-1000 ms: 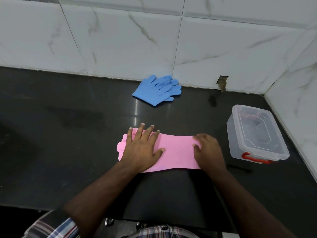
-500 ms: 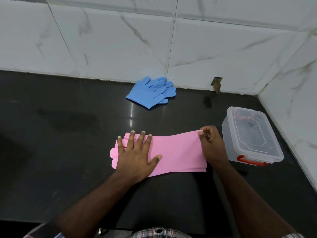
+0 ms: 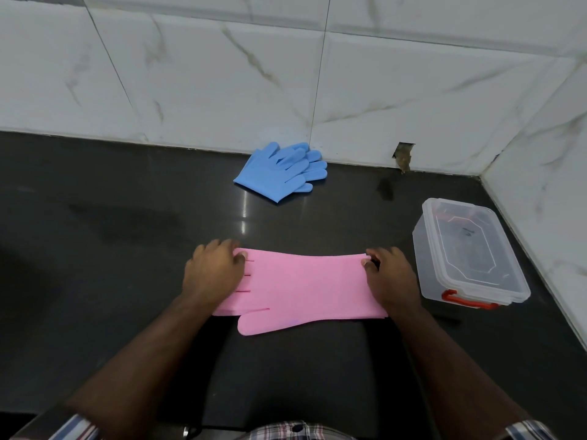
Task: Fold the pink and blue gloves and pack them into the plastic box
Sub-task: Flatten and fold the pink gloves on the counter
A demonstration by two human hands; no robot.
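Pink gloves [image 3: 305,287] lie flat on the black desk [image 3: 127,249], stacked, fingers pointing left, cuff to the right, thumb sticking out toward the near edge. Left hand [image 3: 212,271] covers the fingertip end, fingers curled over the glove fingers and gripping them. Right hand [image 3: 389,277] holds the cuff end, thumb and fingers pinching the edge. Gloves stretched straight between the two hands.

Blue gloves [image 3: 281,171] lie well apart, farther back, near the marble-tiled wall [image 3: 222,74], piled one on the other, fingers toward the right.

Clear plastic box [image 3: 470,252] stands on the desk just right of the right hand, lid on, red latch [image 3: 467,298] at its near end. Contents cannot be made out through the lid.
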